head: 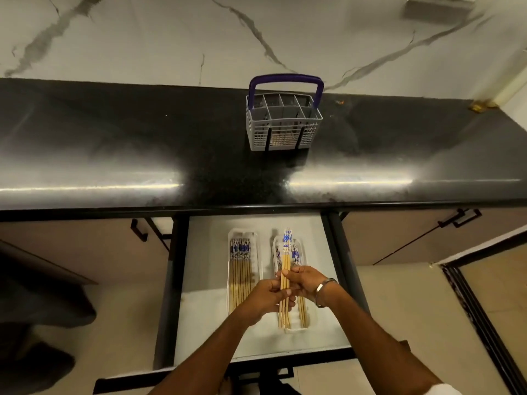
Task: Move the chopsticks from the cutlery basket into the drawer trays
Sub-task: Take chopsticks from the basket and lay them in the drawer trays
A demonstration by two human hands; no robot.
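Note:
A grey cutlery basket (283, 125) with a purple handle stands on the black counter; I see no chopsticks sticking out of it. Below, the open drawer (205, 323) holds two white trays. The left tray (258, 252) carries several bamboo chopsticks with blue-patterned tops, lying side by side. Over the right tray (306, 326), which has a few chopsticks in it, my left hand (265, 297) and my right hand (306, 280) together grip a small bundle of chopsticks (286, 246), patterned ends pointing away from me.
The glossy black counter (142, 155) runs across the view, its front edge overhanging the drawer's back. Closed cabinet doors with black handles (459, 218) flank the drawer. A marble wall rises behind. A metal bangle (323, 290) sits on my right wrist.

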